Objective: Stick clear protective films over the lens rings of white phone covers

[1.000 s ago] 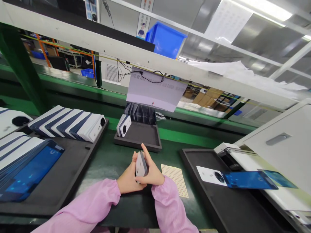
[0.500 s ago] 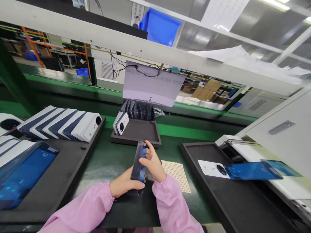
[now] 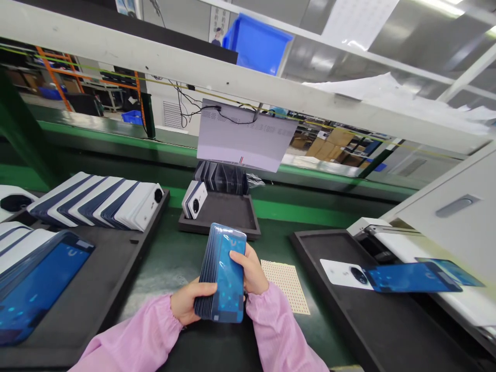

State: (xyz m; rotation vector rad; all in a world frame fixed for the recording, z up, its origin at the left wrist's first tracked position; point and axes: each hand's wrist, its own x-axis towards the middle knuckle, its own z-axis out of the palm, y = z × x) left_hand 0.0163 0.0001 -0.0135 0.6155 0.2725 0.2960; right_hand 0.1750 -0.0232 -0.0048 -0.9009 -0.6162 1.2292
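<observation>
Both my hands grip a fanned stack of blue-faced phone panels [image 3: 229, 279], its glossy face tilted up toward me above the bench. My left hand [image 3: 190, 300] closes round the lower left side, thumb across the edges. On the right side, my right hand [image 3: 251, 267] presses its thumb on the top panel's face, its other fingers behind the stack. A sheet of small stickers [image 3: 285, 284] lies just right of my right hand. Beyond the stack, a small black tray [image 3: 228, 209] holds a few white phone back covers [image 3: 195, 200] with round black camera areas.
At left, a black tray [image 3: 110, 268] holds rows of white covers [image 3: 96, 199] and blue panels [image 3: 42, 284]. The right black tray [image 3: 372, 320] carries a white cover [image 3: 341, 273] and a blue panel [image 3: 414, 276] reaching onto a white machine [image 3: 465, 297]. A monitor [image 3: 246, 134] hangs ahead.
The stack was edge-on and upright between my hands; now its blue face is turned toward me and its panels are fanned out. My right thumb has shifted onto the face.
</observation>
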